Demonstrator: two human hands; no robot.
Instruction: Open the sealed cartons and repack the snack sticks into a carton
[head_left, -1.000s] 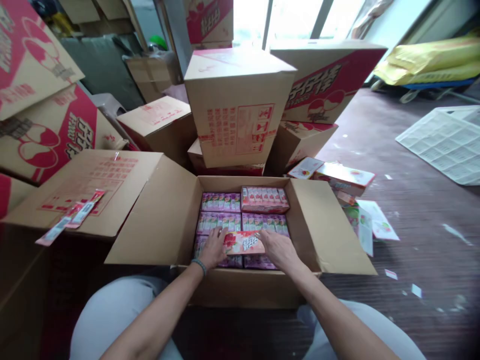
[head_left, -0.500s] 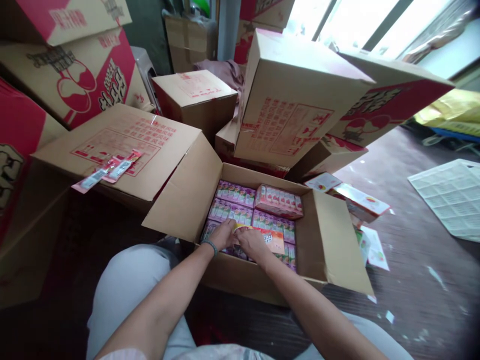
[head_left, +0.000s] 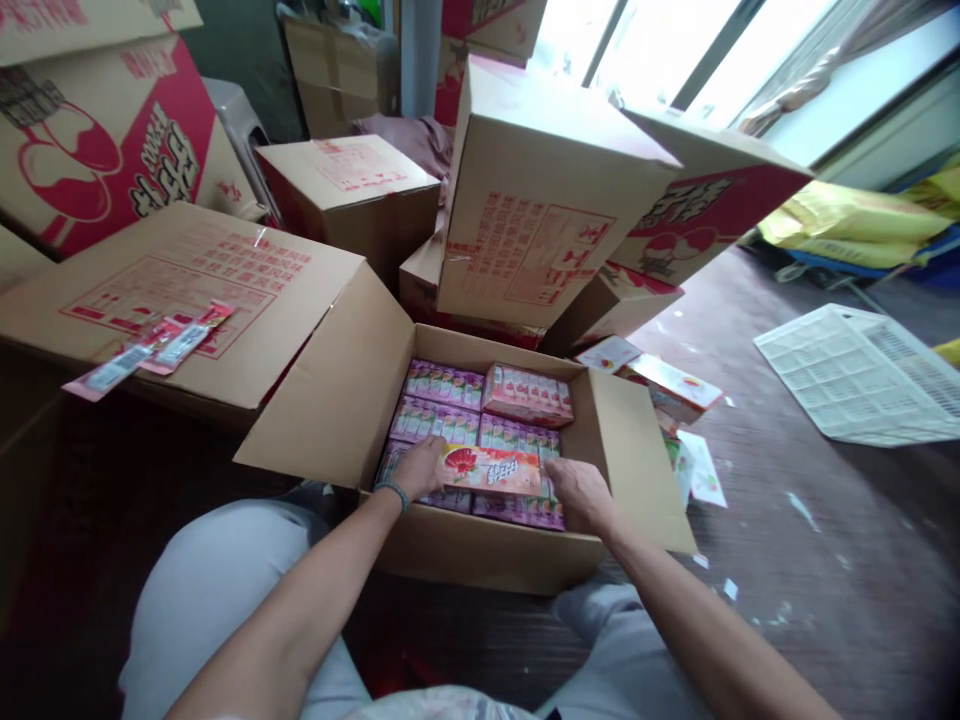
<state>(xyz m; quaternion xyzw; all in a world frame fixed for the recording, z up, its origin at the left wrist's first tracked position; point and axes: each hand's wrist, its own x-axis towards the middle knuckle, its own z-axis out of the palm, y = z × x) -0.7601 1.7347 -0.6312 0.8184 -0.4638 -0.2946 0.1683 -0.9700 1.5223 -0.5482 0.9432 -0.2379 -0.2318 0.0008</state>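
Observation:
Between my two hands is a small orange-pink box (head_left: 491,470) with a red fruit picture and large lettering on its face. My left hand (head_left: 418,470), with a dark bracelet at the wrist, grips its left end. At its right end, my right hand (head_left: 581,490) has its fingers curled against the edge. The box is over an open cardboard carton (head_left: 480,555) that stands between my legs. Inside that carton lie several purple packs (head_left: 435,417) in rows, and a pink-red pack (head_left: 529,392) sits at the back right. The small box partly covers the front purple packs.
Left of the open carton, a closed carton (head_left: 187,240) bears two pink sachets (head_left: 184,340). A tall carton (head_left: 540,200) leans behind. Flattened small boxes (head_left: 686,390) lie to the right on the floor, near a white plastic grate (head_left: 847,370).
My right hand has moved right, from beside my left hand to the small box's right end. The box's printed face is now in fuller view. The camera has turned slightly right.

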